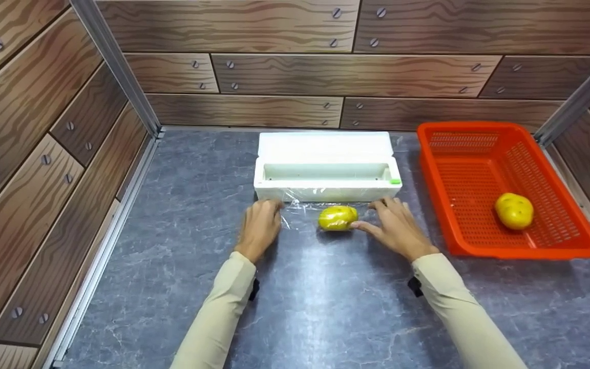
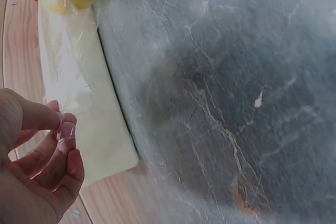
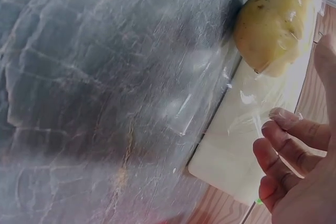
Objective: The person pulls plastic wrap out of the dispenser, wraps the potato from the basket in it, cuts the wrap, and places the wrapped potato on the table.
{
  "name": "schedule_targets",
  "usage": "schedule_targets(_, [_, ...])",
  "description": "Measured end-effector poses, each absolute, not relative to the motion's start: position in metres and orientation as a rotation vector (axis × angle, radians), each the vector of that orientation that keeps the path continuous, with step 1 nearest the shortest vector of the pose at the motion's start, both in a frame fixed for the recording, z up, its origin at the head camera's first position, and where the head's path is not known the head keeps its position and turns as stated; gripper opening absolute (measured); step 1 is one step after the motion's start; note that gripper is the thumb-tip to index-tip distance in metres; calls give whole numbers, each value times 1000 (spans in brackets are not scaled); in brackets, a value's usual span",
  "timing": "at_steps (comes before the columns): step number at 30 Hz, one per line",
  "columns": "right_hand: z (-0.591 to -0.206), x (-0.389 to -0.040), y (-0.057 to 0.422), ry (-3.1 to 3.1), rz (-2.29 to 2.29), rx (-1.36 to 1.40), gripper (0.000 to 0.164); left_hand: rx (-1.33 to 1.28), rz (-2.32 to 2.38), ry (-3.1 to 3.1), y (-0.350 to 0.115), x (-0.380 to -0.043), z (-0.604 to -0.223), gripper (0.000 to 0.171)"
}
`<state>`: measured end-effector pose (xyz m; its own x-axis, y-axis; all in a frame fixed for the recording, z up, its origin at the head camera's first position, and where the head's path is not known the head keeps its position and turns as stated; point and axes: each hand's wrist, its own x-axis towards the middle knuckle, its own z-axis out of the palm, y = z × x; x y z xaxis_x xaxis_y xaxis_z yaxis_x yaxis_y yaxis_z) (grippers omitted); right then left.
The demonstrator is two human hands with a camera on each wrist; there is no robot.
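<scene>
Your left hand [image 1: 260,225] is pinching the film [image 1: 296,206] between thumb and fingertips, probably for spreading it before the box [image 1: 324,147]. The potato [image 1: 337,218] is lying between your hands, but glare is obscuring how the film is meeting it. Your right hand [image 1: 396,228] is reaching half-spread, gripping nothing, its thumb at the potato's right end, probably for steadying; firm contact is proving hard to confirm.

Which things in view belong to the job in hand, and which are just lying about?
Job, it seems:
- film, pinched by the left hand
- near potato, by the right hand
- white box, open

Apparently lying about:
- red basket
- other potato, in the basket, untouched
</scene>
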<state>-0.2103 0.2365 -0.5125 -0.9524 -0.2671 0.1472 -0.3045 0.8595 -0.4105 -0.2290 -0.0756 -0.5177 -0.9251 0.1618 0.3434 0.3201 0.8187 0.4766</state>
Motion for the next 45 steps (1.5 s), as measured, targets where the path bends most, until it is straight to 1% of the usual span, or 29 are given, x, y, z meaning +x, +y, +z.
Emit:
schedule_targets(6, [-515, -216, 234, -3002, 569, 476, 81, -343, -744, -2764, -72, -234, -521, 19])
schedule_targets(11, [-518, -220, 234, -2995, 481, 522, 80, -307, -757, -2823, -71, -236, -523, 20])
schedule_targets(15, [-521, -222, 233, -2981, 467, 519, 76, -304, -780, -2858, -69, -237, -526, 24])
schedule_targets(17, [-524, -223, 232, -2957, 454, 524, 72, -313, -776, -2864, -68, -238, -528, 22])
schedule_targets(23, [-529, -224, 230, -2913, 434, 556, 53, -389, -760, -2850, -66, -238, -531, 10])
schedule_targets(26, [-528, -225, 231, -2919, 454, 556, 47, -412, -747, -2850, -65, -237, -529, 14])
schedule_targets(30, [-528, -226, 232, -2901, 481, 560, 47, -412, -664, -2874, -65, -235, -527, 22])
schedule_targets(33, [-528, -227, 232, -2879, 495, 569, 47, -419, -553, -2881, -65, -232, -525, 23])
schedule_targets(38, [-529, -228, 233, -2873, 488, 571, 47, -438, -436, -2822, -67, -229, -521, 19])
schedule_targets(45, [-530, -228, 233, -2885, 500, 571, 46, -454, -403, -2673, -67, -224, -511, 13])
